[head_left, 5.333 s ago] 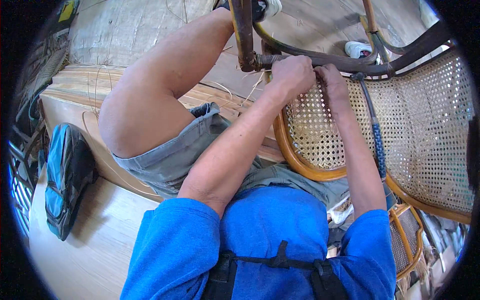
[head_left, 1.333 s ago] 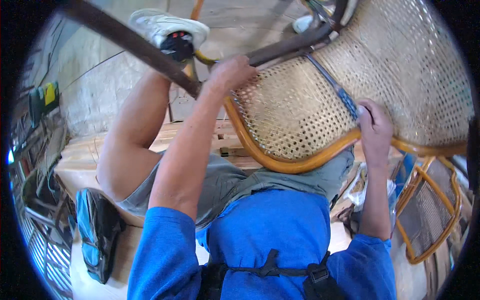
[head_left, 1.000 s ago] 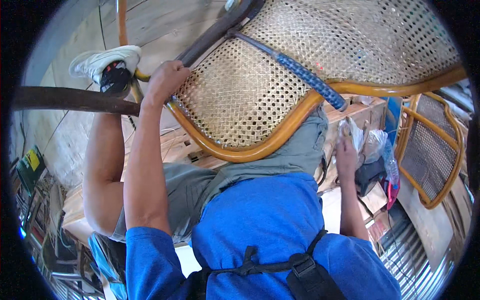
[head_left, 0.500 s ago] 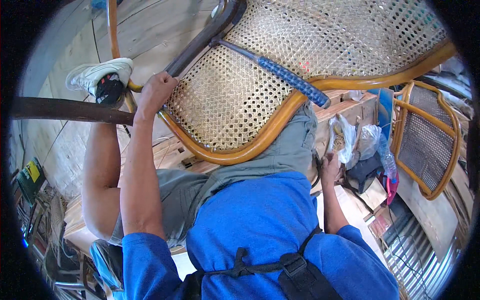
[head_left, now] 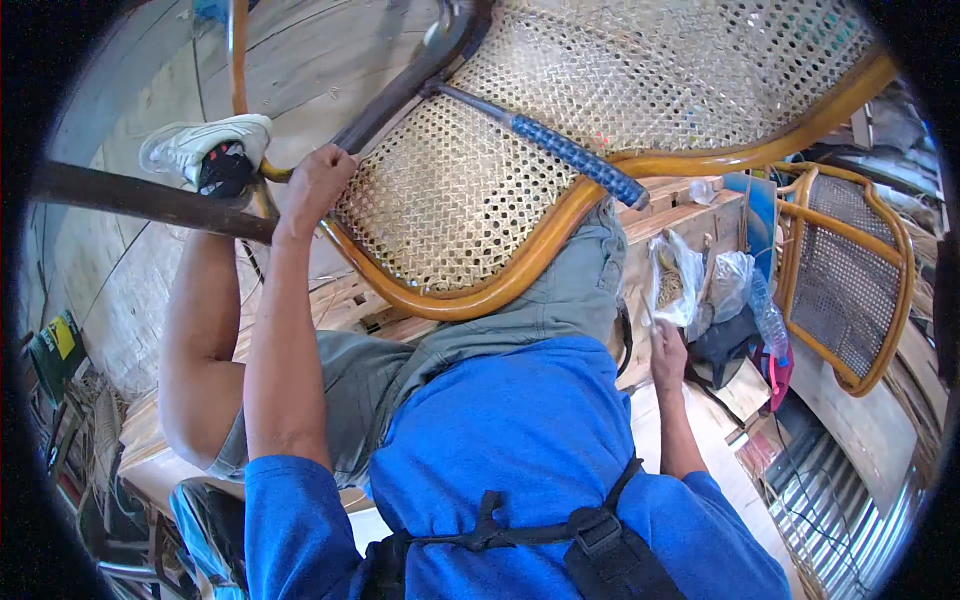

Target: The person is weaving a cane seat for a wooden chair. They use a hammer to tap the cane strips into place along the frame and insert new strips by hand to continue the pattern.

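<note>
The left hand (head_left: 318, 185) is bent tight around the left corner of the woven chair (head_left: 430, 205), which lies over the person's lap (head_left: 570, 275). A tool with a blue handle (head_left: 570, 152) rests across the weave, its end poking past the near edge. The right hand (head_left: 668, 352) is at the near end of a plastic bag (head_left: 677, 285); I cannot tell if it grips it.

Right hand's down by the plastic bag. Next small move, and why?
I'd probably dip the right hand into the plastic bag: it's right at the bag's near edge, and tan contents show inside. The left hand is closed at the end of the dark rail beside the cane panel, so it could likely steady that panel meanwhile.
</note>
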`<state>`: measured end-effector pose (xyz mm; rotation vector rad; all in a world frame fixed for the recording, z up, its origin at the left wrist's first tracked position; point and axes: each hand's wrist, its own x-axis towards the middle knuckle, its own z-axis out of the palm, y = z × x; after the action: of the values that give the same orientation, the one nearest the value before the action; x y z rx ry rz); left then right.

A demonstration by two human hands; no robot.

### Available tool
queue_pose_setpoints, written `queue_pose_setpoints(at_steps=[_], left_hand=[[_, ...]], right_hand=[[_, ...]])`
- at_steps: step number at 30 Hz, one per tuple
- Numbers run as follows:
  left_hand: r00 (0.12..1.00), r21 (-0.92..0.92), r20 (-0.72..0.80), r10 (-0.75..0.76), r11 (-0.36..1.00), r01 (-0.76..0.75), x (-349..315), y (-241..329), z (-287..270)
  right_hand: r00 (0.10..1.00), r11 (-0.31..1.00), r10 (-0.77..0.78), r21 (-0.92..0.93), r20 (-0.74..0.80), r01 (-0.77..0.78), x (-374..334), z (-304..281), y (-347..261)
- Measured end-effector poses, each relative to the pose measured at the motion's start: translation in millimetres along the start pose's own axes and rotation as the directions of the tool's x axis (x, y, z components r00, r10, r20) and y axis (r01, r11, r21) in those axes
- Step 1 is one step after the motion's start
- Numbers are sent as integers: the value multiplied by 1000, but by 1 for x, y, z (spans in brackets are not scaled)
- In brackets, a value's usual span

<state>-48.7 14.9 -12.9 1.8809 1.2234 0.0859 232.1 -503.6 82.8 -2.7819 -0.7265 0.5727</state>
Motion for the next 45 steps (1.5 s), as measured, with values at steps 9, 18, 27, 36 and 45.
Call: queue_pose_setpoints(at_steps=[9,18,27,36,45], left_hand=[[948,363,-310,72,930,48,-19,-1,-6],[891,-405,8,454,816,-412,-104,133,6],[944,-81,195,265,964,-253,-95,96,11],[951,220,-301,-76,964,147,-53,33,-10],[928,263,-357,-102,943,205,-41,23,18]], right_hand=[[997,693,-19,718,-74,66,32,-52,-167],[927,172,-374,984,28,40,70,12,-343],[334,338,-926,-5,174,941,91,1,-373],[455,489,-655,-120,603,864,178,82,-411],[458,471,-547,-194,701,860,189,115,-429]])
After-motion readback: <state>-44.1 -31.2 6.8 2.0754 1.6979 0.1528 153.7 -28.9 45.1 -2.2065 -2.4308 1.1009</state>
